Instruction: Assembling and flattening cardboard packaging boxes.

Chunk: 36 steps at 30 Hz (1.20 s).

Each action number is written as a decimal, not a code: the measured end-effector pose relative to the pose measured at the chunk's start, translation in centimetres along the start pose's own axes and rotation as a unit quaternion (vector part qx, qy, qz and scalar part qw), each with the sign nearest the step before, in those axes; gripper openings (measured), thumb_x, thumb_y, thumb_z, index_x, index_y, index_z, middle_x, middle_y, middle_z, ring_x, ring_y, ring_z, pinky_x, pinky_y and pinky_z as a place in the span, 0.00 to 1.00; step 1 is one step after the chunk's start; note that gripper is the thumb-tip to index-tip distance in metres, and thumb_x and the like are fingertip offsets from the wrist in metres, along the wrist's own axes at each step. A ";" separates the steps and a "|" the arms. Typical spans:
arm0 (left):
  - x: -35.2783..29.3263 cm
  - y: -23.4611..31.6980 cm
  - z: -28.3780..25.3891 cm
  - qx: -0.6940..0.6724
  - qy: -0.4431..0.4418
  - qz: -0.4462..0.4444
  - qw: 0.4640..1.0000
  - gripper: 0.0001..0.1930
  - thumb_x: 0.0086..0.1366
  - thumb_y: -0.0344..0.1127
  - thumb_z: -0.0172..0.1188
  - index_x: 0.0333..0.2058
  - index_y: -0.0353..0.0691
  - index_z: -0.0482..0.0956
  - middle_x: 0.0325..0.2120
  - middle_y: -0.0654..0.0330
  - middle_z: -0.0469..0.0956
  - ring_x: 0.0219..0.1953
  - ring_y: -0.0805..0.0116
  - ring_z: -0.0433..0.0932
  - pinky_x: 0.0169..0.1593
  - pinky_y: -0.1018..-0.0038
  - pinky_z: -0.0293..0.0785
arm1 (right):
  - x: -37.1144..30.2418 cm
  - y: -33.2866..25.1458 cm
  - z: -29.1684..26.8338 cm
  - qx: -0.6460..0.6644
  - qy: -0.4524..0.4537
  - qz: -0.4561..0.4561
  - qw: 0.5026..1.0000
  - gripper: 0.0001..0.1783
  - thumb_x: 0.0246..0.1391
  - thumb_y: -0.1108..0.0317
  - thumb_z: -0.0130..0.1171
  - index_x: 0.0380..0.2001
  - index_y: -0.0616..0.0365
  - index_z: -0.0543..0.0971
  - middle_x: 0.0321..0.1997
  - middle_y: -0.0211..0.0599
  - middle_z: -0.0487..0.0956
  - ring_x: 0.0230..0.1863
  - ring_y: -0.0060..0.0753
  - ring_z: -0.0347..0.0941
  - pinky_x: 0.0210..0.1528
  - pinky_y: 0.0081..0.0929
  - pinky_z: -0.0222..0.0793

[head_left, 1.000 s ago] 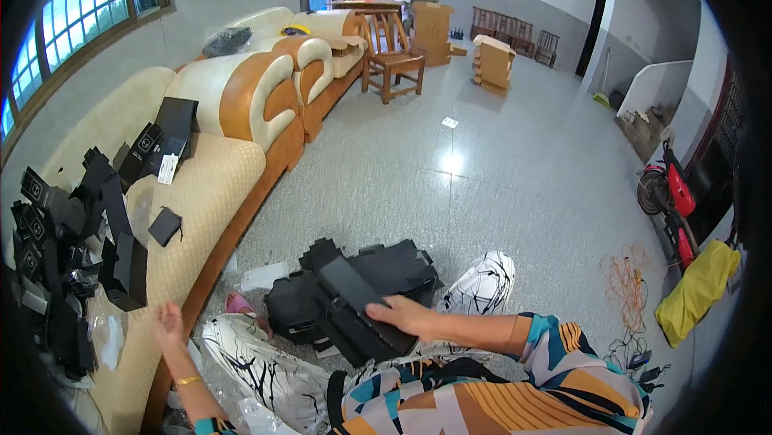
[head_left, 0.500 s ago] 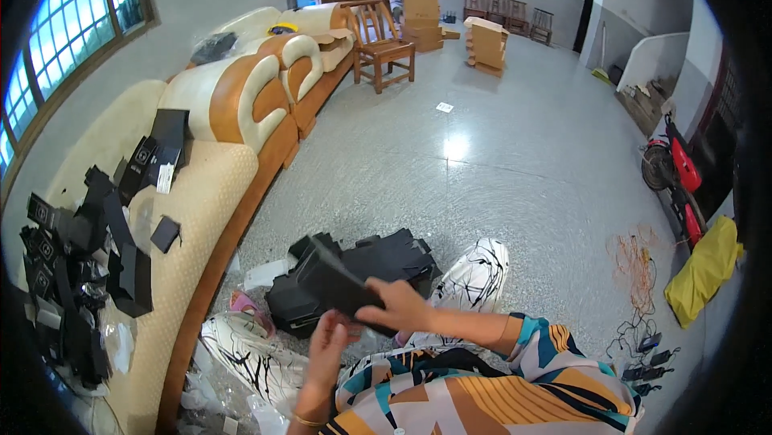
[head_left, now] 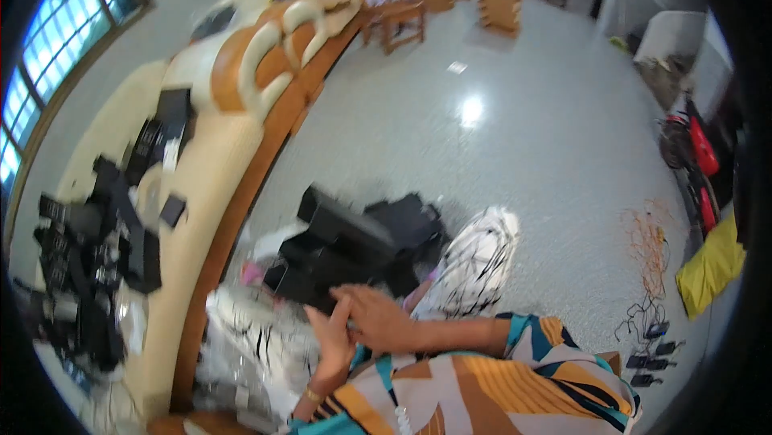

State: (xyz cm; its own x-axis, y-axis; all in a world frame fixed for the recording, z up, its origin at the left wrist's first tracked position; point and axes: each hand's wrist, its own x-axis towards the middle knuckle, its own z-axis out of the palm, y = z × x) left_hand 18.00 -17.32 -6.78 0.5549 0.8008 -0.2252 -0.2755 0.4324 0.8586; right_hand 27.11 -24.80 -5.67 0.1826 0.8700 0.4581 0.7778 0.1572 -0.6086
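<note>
My left hand (head_left: 331, 338) is raised in front of my lap, its thumb and a finger apart, and nothing shows in its grasp. Against it lies my right hand (head_left: 379, 321); its fingers are smeared by motion and reach toward the near side of the black boxes. A long black cardboard box (head_left: 342, 224) rests tilted on top of the heap between my legs, just beyond both hands. More black boxes (head_left: 406, 226) lie under and beside it. Whether my right fingertips touch the nearest box is unclear.
On my left, a cream sofa (head_left: 211, 163) holds a pile of black boxes and wrappers (head_left: 88, 246). Clear plastic bags (head_left: 221, 371) lie by my left leg. At right are tangled cables (head_left: 643, 306), a yellow bag (head_left: 712, 266) and a red scooter (head_left: 701, 145).
The black box that was in my right hand now lies on the heap, away from my palm. My hands have come together nearer my lap. The view has tilted down.
</note>
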 end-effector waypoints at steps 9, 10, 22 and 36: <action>1.3 1.3 0.1 -0.066 0.026 0.034 0.997 0.28 0.53 0.21 0.59 0.52 0.38 0.59 0.42 0.58 0.71 0.41 0.70 0.72 0.47 0.76 0.69 | 1.4 2.2 -3.9 -0.003 0.036 -0.043 0.998 0.32 0.37 0.68 0.62 0.48 0.64 0.66 0.52 0.51 0.65 0.54 0.52 0.60 0.56 0.41 0.55; 1.2 1.2 0.0 -0.068 0.032 0.033 0.997 0.28 0.53 0.21 0.59 0.52 0.38 0.59 0.42 0.58 0.71 0.41 0.70 0.72 0.47 0.76 0.69 | 1.6 2.7 -4.5 -0.082 0.090 -0.024 0.992 0.34 0.36 0.66 0.63 0.50 0.63 0.65 0.54 0.50 0.64 0.55 0.51 0.60 0.57 0.41 0.53; 0.3 2.6 -0.1 -0.076 -0.121 -0.049 0.989 0.31 0.45 0.33 0.58 0.52 0.34 0.63 0.45 0.56 0.68 0.48 0.65 0.68 0.54 0.72 0.63 | 0.0 7.1 -8.0 0.637 -0.078 0.345 0.685 0.49 0.41 0.50 0.64 0.60 0.65 0.54 0.54 0.35 0.66 0.48 0.25 0.64 0.51 0.24 0.63; -0.2 1.6 -1.5 0.013 -0.086 -0.032 0.996 0.26 0.49 0.28 0.62 0.48 0.36 0.66 0.39 0.59 0.71 0.40 0.69 0.71 0.44 0.75 0.68 | -0.1 4.8 -7.3 0.695 -0.143 0.313 0.631 0.46 0.32 0.60 0.72 0.55 0.61 0.61 0.52 0.38 0.70 0.51 0.31 0.67 0.54 0.29 0.64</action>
State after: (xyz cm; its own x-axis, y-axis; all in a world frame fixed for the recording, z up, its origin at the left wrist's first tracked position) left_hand 16.30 -16.16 -6.00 0.6973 0.6884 -0.1998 -0.2157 0.4673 0.8574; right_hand 35.23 -27.53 -3.86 -0.0785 0.9824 -0.1698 -0.7084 -0.1748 -0.6839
